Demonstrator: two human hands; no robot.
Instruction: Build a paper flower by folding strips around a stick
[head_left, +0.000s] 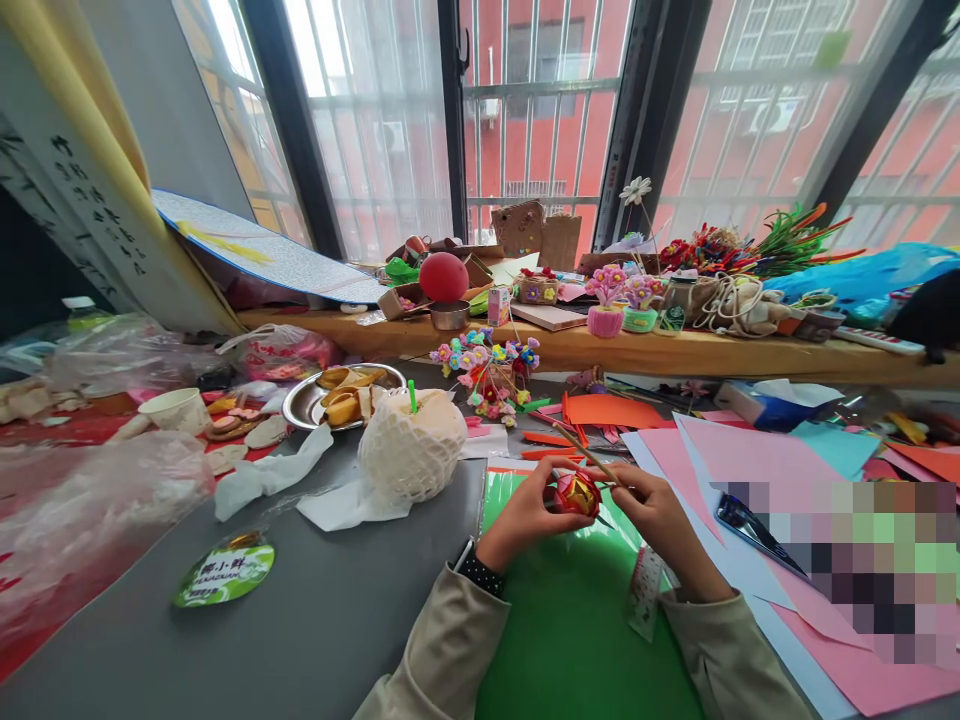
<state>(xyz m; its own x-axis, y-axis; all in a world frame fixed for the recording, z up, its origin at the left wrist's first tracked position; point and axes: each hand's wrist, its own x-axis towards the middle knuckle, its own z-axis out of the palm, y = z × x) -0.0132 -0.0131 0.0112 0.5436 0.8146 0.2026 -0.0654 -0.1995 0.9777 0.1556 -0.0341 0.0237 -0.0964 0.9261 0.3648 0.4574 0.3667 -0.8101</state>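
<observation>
My left hand (534, 508) curls around a small red and gold paper flower (578, 494), thumb below it and fingers above. In my right hand (646, 508) a thin brown stick (589, 455) is pinched, slanting up to the left over the flower. The right fingertips come close to the flower's edge; whether they touch it I cannot tell. Both hands are above a green sheet (570, 640). Under my right wrist lies a clear ruler (645, 592) with a printed pattern.
To the left stands a coconut in white foam net (412, 450) with a green straw, beside a metal bowl of peels (300, 402). Pink and white paper sheets (750, 470) and a phone (757, 530) lie right. Behind are orange paper (611, 411) and small craft flowers (487, 370).
</observation>
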